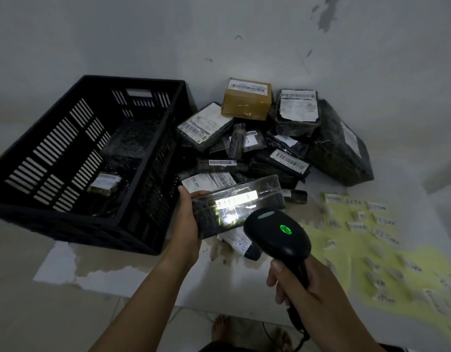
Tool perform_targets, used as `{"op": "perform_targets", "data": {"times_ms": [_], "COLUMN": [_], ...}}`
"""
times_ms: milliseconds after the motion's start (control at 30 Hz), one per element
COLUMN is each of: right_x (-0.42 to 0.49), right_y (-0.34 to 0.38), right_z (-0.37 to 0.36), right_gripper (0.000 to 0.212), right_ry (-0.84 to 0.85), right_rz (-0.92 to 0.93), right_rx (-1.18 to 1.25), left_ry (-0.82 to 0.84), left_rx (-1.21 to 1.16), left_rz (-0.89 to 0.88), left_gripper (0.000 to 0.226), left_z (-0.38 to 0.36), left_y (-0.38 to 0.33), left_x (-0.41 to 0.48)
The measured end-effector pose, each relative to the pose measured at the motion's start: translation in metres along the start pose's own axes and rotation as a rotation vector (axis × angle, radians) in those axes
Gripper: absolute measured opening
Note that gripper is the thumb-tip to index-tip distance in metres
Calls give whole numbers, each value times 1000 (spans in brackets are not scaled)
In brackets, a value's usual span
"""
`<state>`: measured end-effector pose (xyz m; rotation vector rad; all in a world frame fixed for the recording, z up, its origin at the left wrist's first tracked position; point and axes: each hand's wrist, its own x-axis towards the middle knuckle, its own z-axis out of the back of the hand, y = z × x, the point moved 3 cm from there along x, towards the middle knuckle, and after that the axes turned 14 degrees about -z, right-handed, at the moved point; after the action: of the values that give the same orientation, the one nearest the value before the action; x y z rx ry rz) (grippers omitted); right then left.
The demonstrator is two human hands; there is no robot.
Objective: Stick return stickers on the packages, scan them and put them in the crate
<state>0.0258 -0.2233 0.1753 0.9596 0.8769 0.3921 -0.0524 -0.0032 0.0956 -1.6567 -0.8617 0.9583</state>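
My left hand [187, 219] grips the left end of a flat black wrapped package [239, 201], held tilted above the table. Its barcode label is lit bright white by the scanner. My right hand [293, 283] holds the handle of a black barcode scanner [279, 232], whose head points at that label from just below it and shows a green light. A black slatted crate [74, 153] stands at the left with a few wrapped packages inside, one labelled RETURN [105, 182]. A yellow sheet with several handwritten return stickers [371, 224] lies at the right.
A pile of black wrapped packages [282, 153] and one brown box [247, 100] lies behind the held package, against the white wall. Another small package [240, 246] lies under the scanner. The scanner cable hangs below my right hand. The table's front edge runs below my forearms.
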Motion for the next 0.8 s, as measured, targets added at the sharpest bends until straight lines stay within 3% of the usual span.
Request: {"op": "perform_targets", "data": {"times_ms": [800], "right_x": [3], "right_y": [-1], "right_z": [10], "right_gripper": [41], "right_ry": [-29], "right_rz": [5], "right_rx": [-21], "left_ry": [18], "left_rx": [7], "left_rz": [23], "left_gripper": [71], "left_z": [-9], "left_y": [1], "left_x": [9]}}
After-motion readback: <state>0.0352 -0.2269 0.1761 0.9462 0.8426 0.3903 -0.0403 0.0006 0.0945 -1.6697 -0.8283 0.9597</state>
